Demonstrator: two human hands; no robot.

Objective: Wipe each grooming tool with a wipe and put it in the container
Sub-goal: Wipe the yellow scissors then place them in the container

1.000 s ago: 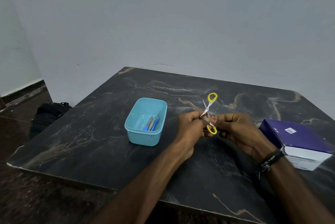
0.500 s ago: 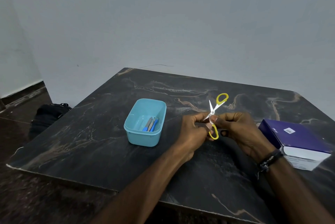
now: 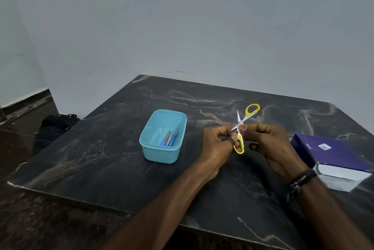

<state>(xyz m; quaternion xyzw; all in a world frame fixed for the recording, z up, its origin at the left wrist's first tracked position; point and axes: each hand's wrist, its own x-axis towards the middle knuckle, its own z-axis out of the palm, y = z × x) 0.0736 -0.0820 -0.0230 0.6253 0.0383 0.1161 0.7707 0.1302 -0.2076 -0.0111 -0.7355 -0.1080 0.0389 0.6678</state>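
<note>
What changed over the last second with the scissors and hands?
The scissors swung open wider: the upper yellow loop went right and away from the person, and a blade tip now points up. Both the left hand and right hand still grip them. The blue container and purple box stayed put.

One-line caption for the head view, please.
Both hands, left and right, hold open yellow-handled scissors above the dark marble table, beside a turquoise container.

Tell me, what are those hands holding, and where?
Both the left hand and right hand pinch small yellow-handled scissors near the pivot, blades open.
</note>
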